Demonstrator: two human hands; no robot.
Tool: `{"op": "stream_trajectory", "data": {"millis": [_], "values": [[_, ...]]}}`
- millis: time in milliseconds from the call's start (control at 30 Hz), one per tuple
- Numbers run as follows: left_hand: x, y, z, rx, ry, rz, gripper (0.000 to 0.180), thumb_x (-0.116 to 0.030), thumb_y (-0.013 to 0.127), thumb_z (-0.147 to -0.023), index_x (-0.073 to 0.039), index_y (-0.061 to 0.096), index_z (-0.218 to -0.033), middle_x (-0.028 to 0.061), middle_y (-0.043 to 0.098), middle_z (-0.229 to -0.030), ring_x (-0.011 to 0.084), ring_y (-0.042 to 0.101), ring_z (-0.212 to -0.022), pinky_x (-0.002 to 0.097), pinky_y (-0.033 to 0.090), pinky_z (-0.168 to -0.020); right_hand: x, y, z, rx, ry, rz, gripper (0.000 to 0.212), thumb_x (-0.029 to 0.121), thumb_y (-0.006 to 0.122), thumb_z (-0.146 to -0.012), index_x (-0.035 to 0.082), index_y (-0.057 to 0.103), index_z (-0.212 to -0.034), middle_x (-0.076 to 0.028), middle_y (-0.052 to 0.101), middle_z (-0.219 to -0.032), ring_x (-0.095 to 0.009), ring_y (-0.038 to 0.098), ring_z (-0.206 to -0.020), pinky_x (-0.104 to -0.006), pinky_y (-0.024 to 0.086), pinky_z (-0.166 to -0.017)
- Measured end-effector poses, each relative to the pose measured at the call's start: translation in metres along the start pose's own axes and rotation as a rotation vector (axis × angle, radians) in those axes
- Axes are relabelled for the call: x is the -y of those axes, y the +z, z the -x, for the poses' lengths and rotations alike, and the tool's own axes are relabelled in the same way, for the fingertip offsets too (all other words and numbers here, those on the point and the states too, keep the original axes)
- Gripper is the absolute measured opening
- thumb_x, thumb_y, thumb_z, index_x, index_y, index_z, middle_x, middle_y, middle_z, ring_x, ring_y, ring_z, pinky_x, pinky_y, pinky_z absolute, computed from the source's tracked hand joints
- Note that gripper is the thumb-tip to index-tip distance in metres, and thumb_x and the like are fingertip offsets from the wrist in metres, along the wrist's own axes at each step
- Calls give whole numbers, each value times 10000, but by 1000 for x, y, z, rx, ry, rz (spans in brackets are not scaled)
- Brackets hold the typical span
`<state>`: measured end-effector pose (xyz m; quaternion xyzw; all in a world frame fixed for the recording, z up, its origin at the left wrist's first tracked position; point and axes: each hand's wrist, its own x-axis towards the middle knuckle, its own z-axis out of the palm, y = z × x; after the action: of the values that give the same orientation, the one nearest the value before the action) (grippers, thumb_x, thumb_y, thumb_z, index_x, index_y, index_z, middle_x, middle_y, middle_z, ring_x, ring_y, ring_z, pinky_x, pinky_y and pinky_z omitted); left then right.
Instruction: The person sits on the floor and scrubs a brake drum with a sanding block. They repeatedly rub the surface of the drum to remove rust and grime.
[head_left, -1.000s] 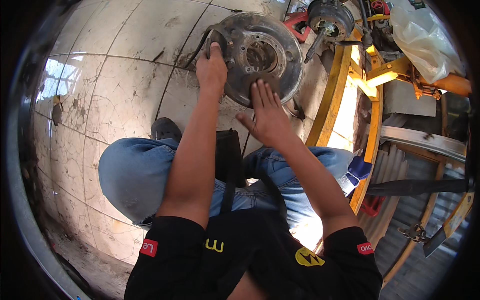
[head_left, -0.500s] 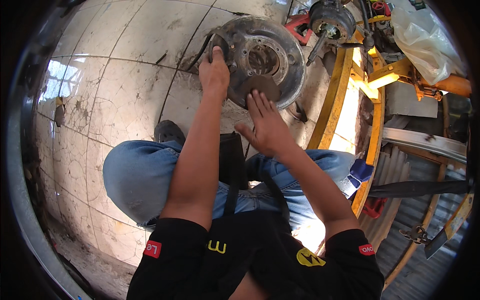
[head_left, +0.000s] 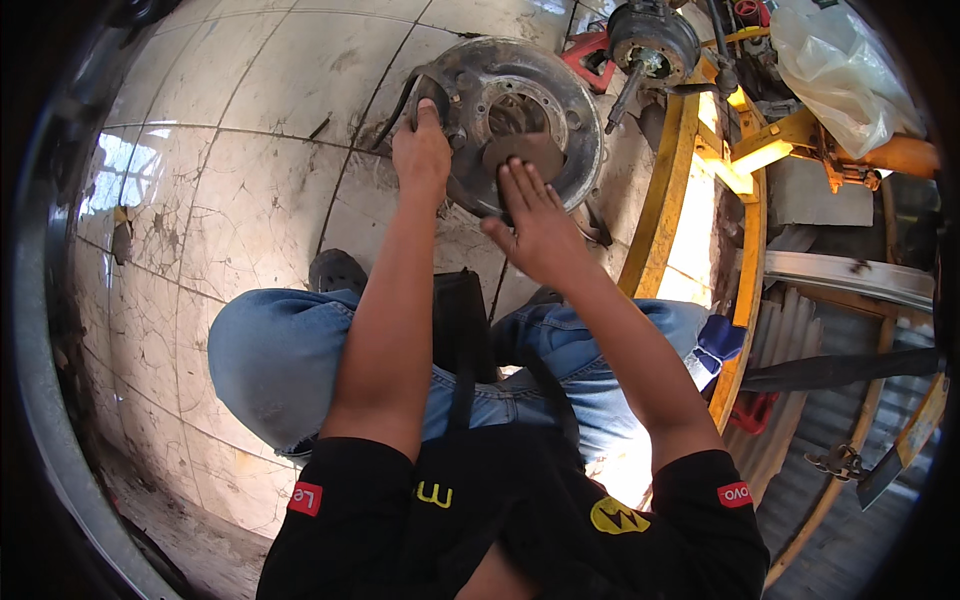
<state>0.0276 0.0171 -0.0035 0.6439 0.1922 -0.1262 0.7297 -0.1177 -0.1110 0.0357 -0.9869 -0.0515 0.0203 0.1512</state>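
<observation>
On the floor in front of me lies a worn round metal plate (head_left: 590, 130), like a wheel brake's backing plate, with a big centre hole and a ring of smaller holes. My left hand (head_left: 422, 150) is closed round a dark curved piece (head_left: 432, 92) at the plate's left edge, thumb on top; its exact kind is unclear. My right hand (head_left: 540, 220) lies with fingers stretched out and thumb apart, its fingertips on a flat brown rounded sheet (head_left: 522, 150). That sheet lies over the near part of the plate and covers some of the centre hole.
A drum-like hub with a shaft (head_left: 655, 45) stands beyond, beside a red stand (head_left: 590, 60). A yellow metal frame (head_left: 665, 195) runs along my right, with clear plastic sheeting (head_left: 840, 80) and corrugated metal (head_left: 850, 450) past it. Cracked tiles (head_left: 255, 190) cover the floor.
My right hand and the brown sheet have moved slightly away from me, toward the plate's centre hole. The left hand keeps its hold. The whole view has shifted a little.
</observation>
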Motion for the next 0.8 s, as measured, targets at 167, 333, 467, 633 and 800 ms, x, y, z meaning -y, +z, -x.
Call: {"op": "stream_trajectory", "data": {"millis": [167,333,467,633,800], "values": [[-7,4,6,-7,-17,29,699,-469,480,-982,122,451,-1356,283,528,-1345,399,511,-1249,420,390,-1038,-30,-21,-36,34,25,-102,592,407,442,-1012,-23,428,-1419,-264,419,-1456,-415,366,-1377,-429,315,-1138],[-5,5,2,5,-16,12,691,-465,478,-985,109,446,-1369,273,529,-1347,387,515,-1247,421,392,-1036,-46,-47,-47,89,-143,-12,516,129,593,-857,6,513,-1351,-216,512,-1390,-385,463,-1288,-429,384,-1082],[-5,7,4,1,-17,54,673,-457,483,-984,94,455,-1370,263,535,-1342,383,520,-1239,421,396,-1028,-49,-51,-55,-30,-168,72,428,76,604,-808,22,614,-1233,-168,585,-1321,-341,590,-1108,-419,477,-978],[-9,5,7,-16,-28,63,670,-462,488,-980,89,469,-1361,263,539,-1338,385,522,-1235,421,397,-1027,-13,-61,-20,-94,-66,20,396,79,621,-800,37,643,-1193,-158,610,-1284,-350,619,-1032,-416,503,-936],[-10,8,7,-27,-1,39,683,-470,480,-982,102,467,-1355,270,530,-1347,389,519,-1239,425,396,-1029,27,-22,11,-40,-46,50,458,105,645,-788,17,602,-1235,-150,538,-1374,-349,535,-1201,-471,429,-1023]]}}
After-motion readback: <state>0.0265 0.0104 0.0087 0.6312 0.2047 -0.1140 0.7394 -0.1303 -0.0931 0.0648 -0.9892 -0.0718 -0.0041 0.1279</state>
